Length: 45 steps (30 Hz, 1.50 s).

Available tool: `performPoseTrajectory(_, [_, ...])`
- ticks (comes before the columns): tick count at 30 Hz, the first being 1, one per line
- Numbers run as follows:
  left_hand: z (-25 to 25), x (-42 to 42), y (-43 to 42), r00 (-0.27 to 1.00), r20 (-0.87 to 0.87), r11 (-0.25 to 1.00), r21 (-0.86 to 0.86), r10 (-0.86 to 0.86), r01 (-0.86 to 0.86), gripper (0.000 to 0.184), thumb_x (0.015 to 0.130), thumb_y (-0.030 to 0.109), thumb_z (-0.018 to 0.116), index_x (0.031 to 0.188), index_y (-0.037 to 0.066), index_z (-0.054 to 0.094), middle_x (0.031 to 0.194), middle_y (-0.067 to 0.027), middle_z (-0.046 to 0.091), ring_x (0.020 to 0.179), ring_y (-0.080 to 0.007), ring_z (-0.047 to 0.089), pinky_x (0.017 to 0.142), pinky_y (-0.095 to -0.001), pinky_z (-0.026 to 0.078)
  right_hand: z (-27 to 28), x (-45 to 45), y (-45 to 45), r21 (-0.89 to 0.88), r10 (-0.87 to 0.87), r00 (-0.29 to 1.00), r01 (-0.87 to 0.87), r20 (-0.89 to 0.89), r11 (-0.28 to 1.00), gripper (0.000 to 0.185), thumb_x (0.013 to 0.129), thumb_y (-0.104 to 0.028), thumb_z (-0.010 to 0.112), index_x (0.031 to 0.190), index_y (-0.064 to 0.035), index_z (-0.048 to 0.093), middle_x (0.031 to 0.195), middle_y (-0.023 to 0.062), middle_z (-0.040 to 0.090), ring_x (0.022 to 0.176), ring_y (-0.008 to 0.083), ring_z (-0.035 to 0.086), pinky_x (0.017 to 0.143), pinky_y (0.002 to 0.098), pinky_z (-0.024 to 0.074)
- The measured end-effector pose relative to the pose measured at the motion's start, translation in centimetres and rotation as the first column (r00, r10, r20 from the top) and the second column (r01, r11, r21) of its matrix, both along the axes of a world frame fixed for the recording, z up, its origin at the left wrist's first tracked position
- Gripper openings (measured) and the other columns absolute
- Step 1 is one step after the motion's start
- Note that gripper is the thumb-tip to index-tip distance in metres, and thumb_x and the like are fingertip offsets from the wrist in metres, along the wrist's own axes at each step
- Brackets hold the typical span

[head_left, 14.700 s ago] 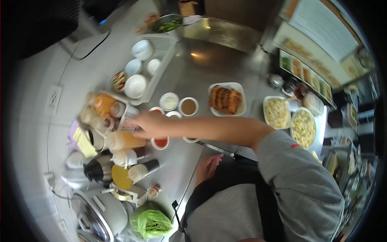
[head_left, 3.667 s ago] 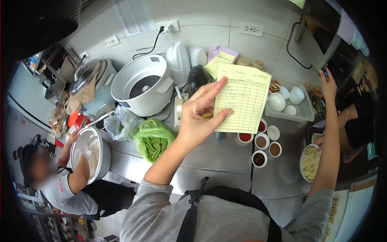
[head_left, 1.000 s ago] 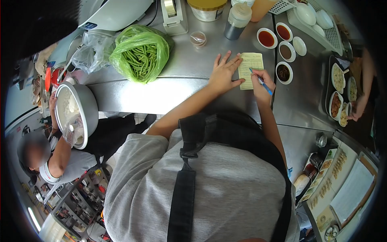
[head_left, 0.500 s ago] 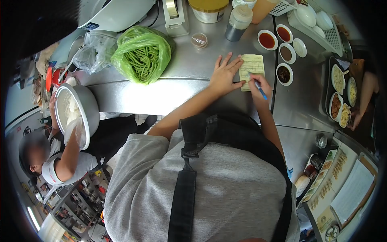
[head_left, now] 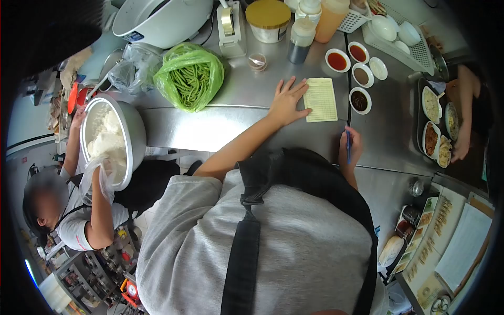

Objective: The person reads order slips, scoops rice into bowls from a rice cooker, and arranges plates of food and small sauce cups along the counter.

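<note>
A yellow order slip (head_left: 321, 101) with a printed grid lies flat on the steel counter (head_left: 241, 128). My left hand (head_left: 287, 102) rests on the counter with its fingers spread, fingertips on the slip's left edge, holding nothing. Below and right of the slip, apart from it, my right hand (head_left: 353, 146) is closed around a blue pen (head_left: 348, 144). Small white bowls of red sauce (head_left: 337, 61) and dark sauce (head_left: 360, 100) stand to the right of the slip. Above it is a squeeze bottle (head_left: 301, 41) of dark liquid.
A green bag of beans (head_left: 191, 79), a tape dispenser (head_left: 230, 31) and a gold-lidded tub (head_left: 268, 21) are on the counter. At the left a co-worker (head_left: 84, 210) holds a large pot (head_left: 137, 136) of white food. Another person's arm (head_left: 464, 126) is beside a tray (head_left: 421, 126) of dishes.
My right hand has moved off the slip, down and to the right, with the pen still in it. My left hand has stayed at the slip's left edge. The view has shifted slightly.
</note>
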<state>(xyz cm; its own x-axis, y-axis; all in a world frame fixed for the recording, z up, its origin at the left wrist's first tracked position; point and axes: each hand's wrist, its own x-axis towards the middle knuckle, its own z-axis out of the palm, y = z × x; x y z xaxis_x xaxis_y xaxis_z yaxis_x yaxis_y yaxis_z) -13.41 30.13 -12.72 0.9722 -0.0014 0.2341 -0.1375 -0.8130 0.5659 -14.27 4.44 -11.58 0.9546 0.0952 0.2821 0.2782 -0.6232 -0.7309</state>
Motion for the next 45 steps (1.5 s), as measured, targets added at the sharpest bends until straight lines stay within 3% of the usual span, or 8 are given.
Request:
performPoseTrajectory(5, [5.8,0.4,0.6,0.997,-0.039,0.911,-0.41,-0.072,0.05,0.061,0.069,0.026,0.082,0.122,0.003,0.061,0.122,-0.0163,0.061,0.105,-0.0199,0.063,0.088,-0.0315,0.05,-1.9,-3.0,-2.5,0.066,-0.06,0.996,0.055,0.062,0.996,0.019,0.087,-0.008,0.059,0.106,-0.0057,0.06,0.095,0.0154,0.06,0.089,0.0319,0.059,0.079,0.0388,0.0475])
performPoseTrajectory(10, [17.5,7.5,5.5,0.95,0.291,0.876,-0.48,0.112,0.044,0.056,0.071,-0.003,0.074,0.122,0.016,0.063,0.095,0.0057,0.062,0.061,-0.0025,0.036,0.053,-0.0179,0.035,-2.0,-4.0,-3.7,0.023,-0.089,0.995,0.088,0.047,0.996,0.018,0.086,-0.007,0.058,0.103,-0.0043,0.059,0.094,0.0166,0.058,0.086,0.0343,0.058,0.076,0.0414,0.047])
performPoseTrajectory(17, [22.8,26.9,14.8,0.969,0.2,0.561,-0.823,0.144,0.086,0.04,0.084,0.001,0.054,0.123,0.002,0.061,0.099,-0.0046,0.065,0.076,-0.0063,0.057,0.071,-0.0216,0.048,-1.9,-2.5,-5.7,-0.068,0.097,0.992,-0.092,0.077,0.993,0.017,0.086,-0.009,0.057,0.102,-0.0036,0.06,0.089,0.0187,0.057,0.082,0.0373,0.057,0.073,0.0439,0.0464])
performPoseTrajectory(29, [19.3,42.3,21.9,0.686,0.292,0.745,-0.314,0.666,-0.589,0.033,0.076,0.035,0.073,0.097,0.009,0.074,0.087,-0.0174,0.069,0.079,-0.0299,0.068,0.074,-0.0376,0.052,-1.5,-1.9,-6.3,0.025,0.064,0.998,-0.065,0.028,0.998,0.016,0.081,-0.011,0.068,0.096,-0.0074,0.062,0.08,0.0137,0.062,0.071,0.0288,0.062,0.066,0.0384,0.051])
performPoseTrajectory(35, [20.8,40.7,21.6,0.766,0.214,0.776,0.052,0.606,-0.629,0.029,0.077,0.036,0.068,0.088,0.009,0.074,0.082,-0.0166,0.069,0.077,-0.0331,0.067,0.07,-0.0413,0.053,4.2,-0.7,-5.9,0.265,-0.189,0.87,0.335,-0.455,0.904,0.015,0.081,-0.007,0.071,0.088,-0.0041,0.058,0.082,0.0061,0.063,0.07,0.0109,0.059,0.065,0.0266,0.0484])
performPoseTrajectory(36, [18.4,41.7,23.2,0.826,0.181,0.774,0.288,0.534,-0.563,0.025,0.077,0.033,0.067,0.087,0.012,0.074,0.079,-0.0151,0.069,0.076,-0.0336,0.067,0.07,-0.0432,0.053,5.6,-0.1,-5.9,0.325,-0.12,0.903,0.269,-0.413,0.906,0.016,0.081,-0.008,0.071,0.09,-0.0044,0.059,0.08,0.0061,0.064,0.069,0.0114,0.06,0.065,0.0266,0.0489])
performPoseTrajectory(39, [14.5,42.1,23.3,0.837,0.06,0.827,0.13,0.544,-0.547,0.038,0.078,0.041,0.065,0.105,0.015,0.07,0.096,-0.0171,0.068,0.09,-0.0347,0.065,0.078,-0.0432,0.051,12.0,3.4,-5.7,0.415,0.045,0.979,0.044,-0.201,0.909,0.018,0.082,-0.01,0.07,0.096,-0.0046,0.06,0.082,0.0063,0.064,0.073,0.012,0.061,0.065,0.0261,0.0492])
performPoseTrajectory(45, [24.0,37.2,14.9,0.69,0.65,0.866,0.098,0.318,-0.491,0.048,0.078,0.016,0.068,0.125,0.017,0.056,0.127,-0.0216,0.045,0.113,-0.0371,0.049,0.092,-0.045,0.044,24.8,19.9,-10.1,0.515,0.141,0.904,-0.352,0.403,0.782,0.04,0.101,-0.032,0.038,0.124,-0.0015,0.052,0.104,0.0108,0.06,0.083,0.0145,0.055,0.075,0.0276,0.0456])
